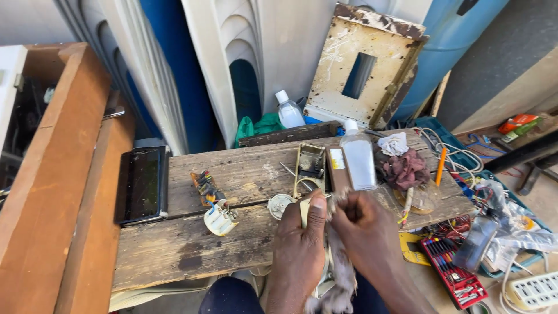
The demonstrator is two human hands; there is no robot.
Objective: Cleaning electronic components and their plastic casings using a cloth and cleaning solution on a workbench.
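Grey frayed rag (340, 288) looks soft and light, bunched near the plank bench's (192, 244) near edge; right hand (366, 232) pinches it, left hand (299, 244) clasps a pale flat part (323, 284) by its edges.

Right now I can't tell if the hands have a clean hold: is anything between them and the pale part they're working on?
Yes: a frayed grey rag lies between the right hand and the pale part. The left hand grips the part directly.
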